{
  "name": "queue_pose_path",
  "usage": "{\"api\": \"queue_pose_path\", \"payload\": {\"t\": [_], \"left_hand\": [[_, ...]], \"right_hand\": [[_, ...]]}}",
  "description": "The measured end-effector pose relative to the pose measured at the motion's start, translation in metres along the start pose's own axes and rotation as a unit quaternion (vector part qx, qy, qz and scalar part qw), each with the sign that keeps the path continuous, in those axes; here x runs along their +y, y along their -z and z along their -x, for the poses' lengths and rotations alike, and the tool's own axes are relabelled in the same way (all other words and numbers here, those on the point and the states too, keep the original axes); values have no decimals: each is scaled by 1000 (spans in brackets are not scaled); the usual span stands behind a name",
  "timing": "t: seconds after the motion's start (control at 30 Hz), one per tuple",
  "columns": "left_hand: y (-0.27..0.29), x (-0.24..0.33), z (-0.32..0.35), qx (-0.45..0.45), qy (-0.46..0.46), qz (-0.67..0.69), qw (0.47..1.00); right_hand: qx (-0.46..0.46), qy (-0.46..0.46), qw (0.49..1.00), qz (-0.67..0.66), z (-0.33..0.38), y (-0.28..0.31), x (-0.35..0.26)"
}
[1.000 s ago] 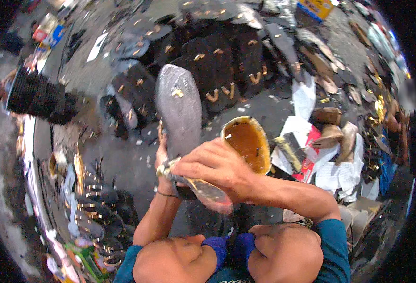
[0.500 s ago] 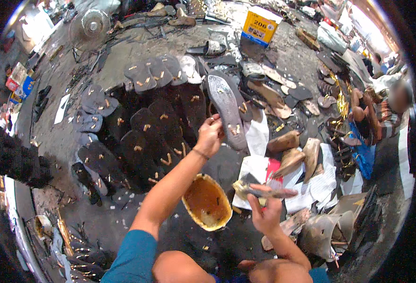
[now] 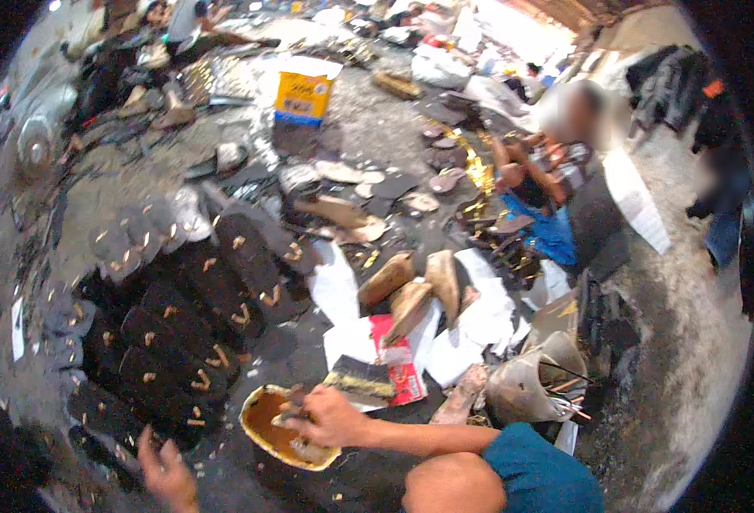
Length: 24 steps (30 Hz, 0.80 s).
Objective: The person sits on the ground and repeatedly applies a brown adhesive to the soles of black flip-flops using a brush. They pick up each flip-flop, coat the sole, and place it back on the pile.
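My right hand [image 3: 330, 419] is closed on a brush [image 3: 293, 415] and has it down inside a tub of amber glue [image 3: 262, 403] with a crusted, yellowish rim. Much of the brush is hidden by the fingers and the tub. At the lower left, my left hand [image 3: 167, 472] is somewhat blurred; its fingers are apart and I see nothing in them. It hovers by the near end of a spread of dark shoe soles [image 3: 150, 312], several of which carry small tan strips. A dark block with a yellowish band [image 3: 360, 380] lies just beyond the tub.
Wooden shoe lasts [image 3: 407, 308] rest on white paper beside a red packet [image 3: 398, 359]. To the right stands a grey bucket [image 3: 522, 380] holding sticks. A yellow and blue box [image 3: 303, 96] stands farther off. Another person [image 3: 556, 162] sits at the right among scraps.
The view has swung right. My left hand has let go of the grey sole it held up and moved to the lower left. My right hand has lowered the brush into the tub.
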State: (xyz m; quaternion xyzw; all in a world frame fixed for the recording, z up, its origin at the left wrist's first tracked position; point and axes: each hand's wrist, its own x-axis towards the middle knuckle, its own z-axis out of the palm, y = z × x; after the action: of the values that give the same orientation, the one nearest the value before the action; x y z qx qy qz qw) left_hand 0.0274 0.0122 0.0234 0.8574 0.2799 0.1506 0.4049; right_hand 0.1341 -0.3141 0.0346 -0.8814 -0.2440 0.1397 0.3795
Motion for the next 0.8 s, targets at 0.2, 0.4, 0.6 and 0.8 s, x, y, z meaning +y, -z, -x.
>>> {"api": "queue_pose_path", "payload": {"t": [0.2,0.4,0.6,0.8], "left_hand": [[172,-161,116,7,313,-566,763],[195,-249,151,108,257,-605,746],[193,-179,192,245,92,-356,897],[91,-25,225,140,112,-8,984]], "right_hand": [[22,103,994,32,-4,-43,11],[44,65,994,72,-1,-34,-13],[-87,-50,977,189,20,28,-33],[-168,-127,952,223,58,30,-23]]}}
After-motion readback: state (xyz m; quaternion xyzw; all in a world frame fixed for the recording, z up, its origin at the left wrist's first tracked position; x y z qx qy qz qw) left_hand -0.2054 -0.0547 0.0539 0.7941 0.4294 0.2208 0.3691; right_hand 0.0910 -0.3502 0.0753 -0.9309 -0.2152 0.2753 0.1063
